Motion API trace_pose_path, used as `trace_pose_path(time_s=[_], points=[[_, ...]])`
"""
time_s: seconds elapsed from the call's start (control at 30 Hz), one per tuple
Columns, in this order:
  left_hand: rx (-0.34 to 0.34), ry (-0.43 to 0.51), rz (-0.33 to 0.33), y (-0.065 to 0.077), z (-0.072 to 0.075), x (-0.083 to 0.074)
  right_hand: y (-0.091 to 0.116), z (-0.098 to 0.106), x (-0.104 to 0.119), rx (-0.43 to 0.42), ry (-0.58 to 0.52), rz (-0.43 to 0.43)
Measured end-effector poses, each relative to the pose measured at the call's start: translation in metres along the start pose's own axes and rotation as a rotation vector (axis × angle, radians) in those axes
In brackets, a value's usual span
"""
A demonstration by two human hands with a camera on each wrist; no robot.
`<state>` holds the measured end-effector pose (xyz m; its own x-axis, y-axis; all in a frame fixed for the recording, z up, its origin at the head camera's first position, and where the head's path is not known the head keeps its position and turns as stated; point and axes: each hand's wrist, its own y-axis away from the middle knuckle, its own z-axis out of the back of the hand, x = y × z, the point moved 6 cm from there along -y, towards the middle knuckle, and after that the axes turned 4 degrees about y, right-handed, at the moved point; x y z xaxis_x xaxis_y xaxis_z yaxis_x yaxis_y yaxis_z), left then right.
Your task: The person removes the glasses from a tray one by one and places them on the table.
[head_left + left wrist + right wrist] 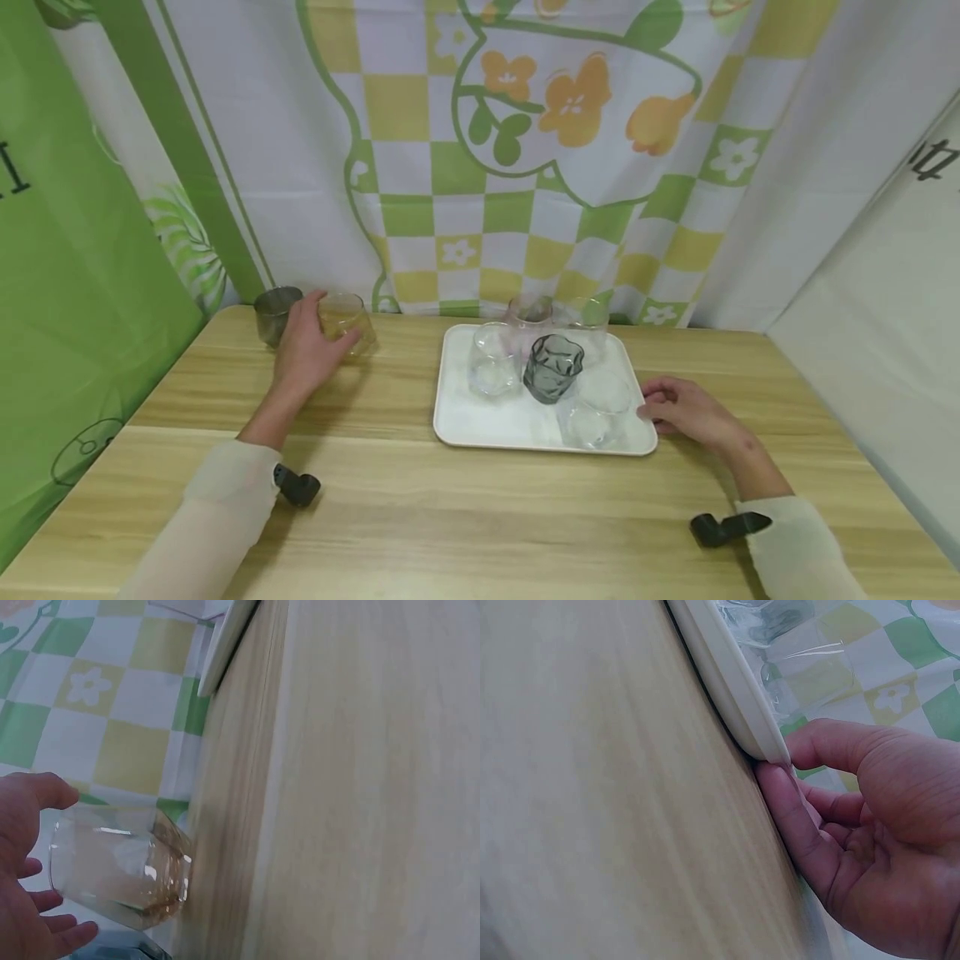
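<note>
Black lettering [12, 171] on green curtain [90, 267], black character [932, 161] on white right-hand curtain [885, 283], neither legible

We see a light-brown wood-grain tabletop [480, 517] carrying a flat white rectangular tray with rounded corners [480, 427], slightly right of its middle. Toward the back left, we find a transparent amber-tinted glass cup [345, 313] just beside a translucent smoky-grey cup [273, 317], both well apart from the tray.

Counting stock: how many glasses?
7: smoky glass and amber glass left of the tray; on it, central dark glass, back pinkish glass, left clear glass, back-right clear glass, front-right clear glass.
</note>
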<state>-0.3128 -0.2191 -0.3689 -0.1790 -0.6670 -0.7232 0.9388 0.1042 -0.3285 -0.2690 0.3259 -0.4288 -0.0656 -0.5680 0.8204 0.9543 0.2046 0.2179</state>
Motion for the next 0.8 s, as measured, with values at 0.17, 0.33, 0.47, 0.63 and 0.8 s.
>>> trace_pose_path(time_s=[0.17,0.33,0.47,0.63,0.8], points=[[-0.067,0.015,-0.112,0.001,-0.003,-0.018,-0.001,0.0,-0.001,0.004,-0.001,-0.001],[-0.062,-0.001,-0.32,0.007,-0.014,-0.048,-0.001,-0.001,-0.001,0.007,-0.003,-0.006],[0.041,0.038,-0.435,0.012,-0.032,-0.073,-0.002,0.0,-0.001,0.008,-0.004,-0.008],[0.188,0.159,-0.445,0.016,-0.06,-0.095,-0.002,0.001,-0.001,0.006,0.003,-0.011],[0.274,0.213,-0.415,0.019,-0.085,-0.106,-0.001,0.0,-0.001,0.008,0.006,-0.012]])
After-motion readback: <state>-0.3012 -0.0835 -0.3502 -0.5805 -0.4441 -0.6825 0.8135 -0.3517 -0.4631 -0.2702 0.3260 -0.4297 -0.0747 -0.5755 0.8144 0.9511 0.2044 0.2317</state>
